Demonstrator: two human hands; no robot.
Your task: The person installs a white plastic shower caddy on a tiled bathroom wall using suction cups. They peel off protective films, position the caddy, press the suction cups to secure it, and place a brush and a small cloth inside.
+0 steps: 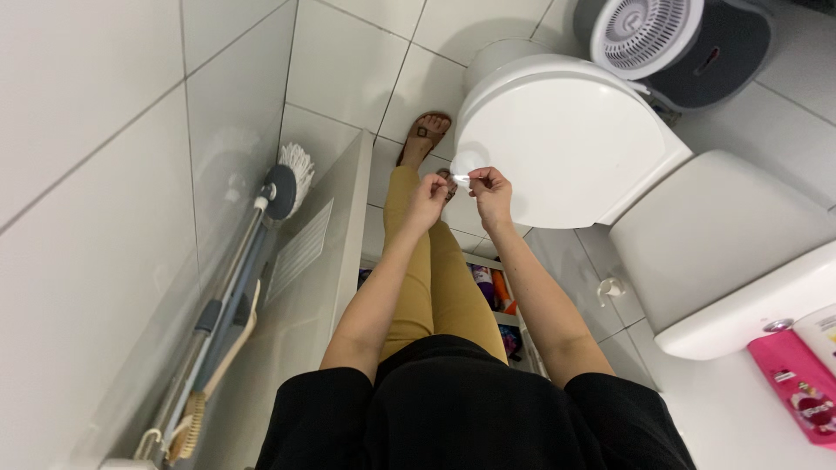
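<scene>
White bathroom tiles surrounded a closed toilet lid. Both hands, left hand and right hand, pinched a small pale film between them at its edges; it looked light, limp, easily torn. Left of them leaned a mop; beyond, a spin bucket.

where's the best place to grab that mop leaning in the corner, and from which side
Probably best to take the mop by the bare middle of its long handle, coming from the right, the open side. It leans against the tiled wall on its left with the round head up, so the shaft gives a slim, straight grip. Both hands already pinch a small pale item.
</scene>
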